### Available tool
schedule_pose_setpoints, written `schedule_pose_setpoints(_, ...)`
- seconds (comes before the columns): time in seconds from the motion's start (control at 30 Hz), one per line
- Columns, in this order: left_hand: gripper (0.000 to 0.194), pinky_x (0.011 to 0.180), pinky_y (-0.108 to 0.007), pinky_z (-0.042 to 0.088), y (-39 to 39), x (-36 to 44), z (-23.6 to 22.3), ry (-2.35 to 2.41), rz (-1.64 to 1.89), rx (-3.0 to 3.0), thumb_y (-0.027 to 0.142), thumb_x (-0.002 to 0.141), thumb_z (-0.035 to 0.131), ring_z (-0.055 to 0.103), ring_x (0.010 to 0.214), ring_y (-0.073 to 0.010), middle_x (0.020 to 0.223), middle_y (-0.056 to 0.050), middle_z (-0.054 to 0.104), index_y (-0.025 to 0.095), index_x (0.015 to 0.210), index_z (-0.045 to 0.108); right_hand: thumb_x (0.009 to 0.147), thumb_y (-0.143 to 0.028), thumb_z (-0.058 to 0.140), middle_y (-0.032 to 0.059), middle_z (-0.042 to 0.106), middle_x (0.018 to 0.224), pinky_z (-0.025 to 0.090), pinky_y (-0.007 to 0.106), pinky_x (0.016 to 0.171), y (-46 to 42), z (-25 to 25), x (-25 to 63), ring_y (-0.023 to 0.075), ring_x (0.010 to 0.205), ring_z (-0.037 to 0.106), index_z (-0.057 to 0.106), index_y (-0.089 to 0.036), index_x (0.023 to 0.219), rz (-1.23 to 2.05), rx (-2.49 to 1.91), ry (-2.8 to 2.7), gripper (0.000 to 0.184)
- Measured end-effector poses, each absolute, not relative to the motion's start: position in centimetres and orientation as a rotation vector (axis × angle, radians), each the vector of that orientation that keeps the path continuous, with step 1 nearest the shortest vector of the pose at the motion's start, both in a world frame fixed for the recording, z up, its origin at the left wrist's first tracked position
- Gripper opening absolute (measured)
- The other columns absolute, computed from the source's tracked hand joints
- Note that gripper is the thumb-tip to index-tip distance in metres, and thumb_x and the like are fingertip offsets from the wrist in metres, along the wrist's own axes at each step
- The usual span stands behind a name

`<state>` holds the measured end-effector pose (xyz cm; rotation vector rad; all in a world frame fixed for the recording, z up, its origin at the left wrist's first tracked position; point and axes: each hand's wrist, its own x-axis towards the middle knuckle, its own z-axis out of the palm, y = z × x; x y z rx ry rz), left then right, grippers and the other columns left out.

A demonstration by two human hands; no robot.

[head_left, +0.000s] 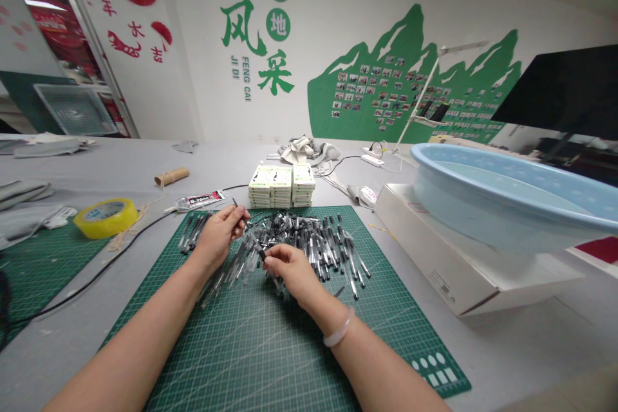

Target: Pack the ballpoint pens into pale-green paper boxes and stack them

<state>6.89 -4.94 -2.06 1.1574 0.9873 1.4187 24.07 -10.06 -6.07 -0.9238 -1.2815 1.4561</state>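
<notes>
My left hand [224,230] is closed in a pinch on a slim dark pen part [235,202], whose end sticks up past the fingertips. Lower and to the right, my right hand [290,268] pinches a pen [258,246] with a dark end and a clear stretch slanting toward the left hand. Whether the two hands share one pen or hold separate parts, I cannot tell. Behind and beside them, a loose heap of clear pens with black caps [316,244] covers the far part of a green cutting mat [232,347]. More black pen parts [193,232] lie by my left wrist.
Small white-green boxes [270,185] are stacked behind the heap. Yellow tape [106,217] and a packet [200,201] lie left. At right, a blue basin [483,206] rests on a white carton [444,264]. A black cable [120,264] crosses the table's left side.
</notes>
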Motion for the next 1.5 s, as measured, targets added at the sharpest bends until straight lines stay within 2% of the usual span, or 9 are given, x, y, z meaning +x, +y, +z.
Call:
schedule_pose_setpoints(0.2,0.029,0.044,-0.016,0.026,-4.9,6.7,-2.0,1.007,1.403,1.208,0.042,0.076,0.065,0.037,0.047,-0.005,0.057,0.004,0.048,0.014,0.072,0.06,0.066,-0.03,0.069,-0.0003,0.063,0.063,0.033,0.023,0.055,-10.1,-6.5,24.0,0.01,0.054,0.049,0.064,-0.015,0.078,1.609,-0.851,-1.165,0.02)
schedule_pose_setpoints(0.37,0.028,0.047,-0.019,0.028,-5.5,7.1,-2.0,1.008,1.273,1.379,0.043,0.077,0.062,0.039,0.05,-0.0076,0.059,0.003,0.05,0.015,0.073,0.063,0.066,-0.032,0.073,0.0007,0.064,0.066,0.039,0.024,0.06,-10.0,-6.7,24.1,0.0105,0.058,0.053,0.064,-0.015,0.078,1.662,-0.784,-1.082,0.023)
schedule_pose_setpoints(0.5,0.032,0.058,-0.023,0.037,-6.2,7.7,-1.4,0.97,1.095,1.614,0.044,0.077,0.061,0.046,0.061,-0.0119,0.071,0.0,0.058,0.016,0.09,0.069,0.067,-0.031,0.074,0.001,0.063,0.072,0.045,0.027,0.068,-10.0,-6.4,24.3,0.0117,0.066,0.059,0.062,-0.016,0.08,1.704,-0.708,-0.965,0.023)
schedule_pose_setpoints(0.6,0.044,0.057,-0.023,0.038,-6.0,7.4,-1.2,0.981,1.104,1.599,0.05,0.083,0.049,0.047,0.062,-0.0126,0.076,-0.002,0.059,0.016,0.102,0.067,0.07,-0.03,0.072,0.0013,0.062,0.072,0.046,0.026,0.065,-10.1,-6.0,24.4,0.0128,0.066,0.061,0.061,-0.017,0.083,1.727,-0.674,-0.926,0.022)
schedule_pose_setpoints(0.67,0.045,0.054,-0.022,0.037,-5.3,6.5,-1.5,1.101,1.111,1.62,0.052,0.083,0.046,0.046,0.059,-0.0122,0.074,-0.002,0.058,0.015,0.097,0.067,0.072,-0.03,0.071,0.0011,0.062,0.07,0.044,0.023,0.058,-10.0,-5.9,24.4,0.0123,0.062,0.06,0.06,-0.017,0.084,1.735,-0.646,-0.921,0.021)
schedule_pose_setpoints(0.8,0.034,0.054,-0.023,0.036,-3.6,3.5,-2.7,1.532,0.854,1.841,0.048,0.074,0.056,0.051,0.059,-0.0152,0.065,0.0,0.061,0.018,0.082,0.068,0.072,-0.027,0.069,0.0008,0.061,0.067,0.034,0.019,0.047,-9.8,-6.0,24.4,0.0089,0.052,0.055,0.059,-0.016,0.082,1.713,-0.588,-0.919,0.018)
schedule_pose_setpoints(1.03,0.021,0.065,-0.028,0.038,-2.3,0.6,-4.7,2.098,0.491,2.103,0.035,0.073,0.053,0.061,0.078,-0.0232,0.083,-0.006,0.071,0.022,0.078,0.068,0.071,-0.026,0.068,0.0009,0.061,0.067,0.03,0.019,0.045,-9.4,-6.5,24.5,0.0083,0.051,0.052,0.059,-0.016,0.081,1.638,-0.614,-0.887,0.016)
schedule_pose_setpoints(1.27,0.022,0.064,-0.027,0.038,-2.7,1.8,-5.1,2.126,0.357,2.147,0.037,0.073,0.053,0.061,0.083,-0.0232,0.092,-0.006,0.07,0.023,0.081,0.068,0.069,-0.027,0.069,0.0007,0.061,0.066,0.03,0.019,0.045,-9.2,-6.6,24.7,0.0086,0.051,0.052,0.059,-0.016,0.081,1.617,-0.646,-0.855,0.019)
schedule_pose_setpoints(1.5,0.013,0.063,-0.027,0.037,-3.5,4.0,-4.9,1.784,0.524,2.265,0.031,0.073,0.056,0.061,0.075,-0.0216,0.079,-0.004,0.07,0.024,0.075,0.067,0.067,-0.028,0.069,-0.0001,0.059,0.065,0.028,0.019,0.043,-8.8,-6.0,25.3,0.008,0.049,0.048,0.058,-0.017,0.079,1.482,-0.694,-0.758,0.019)
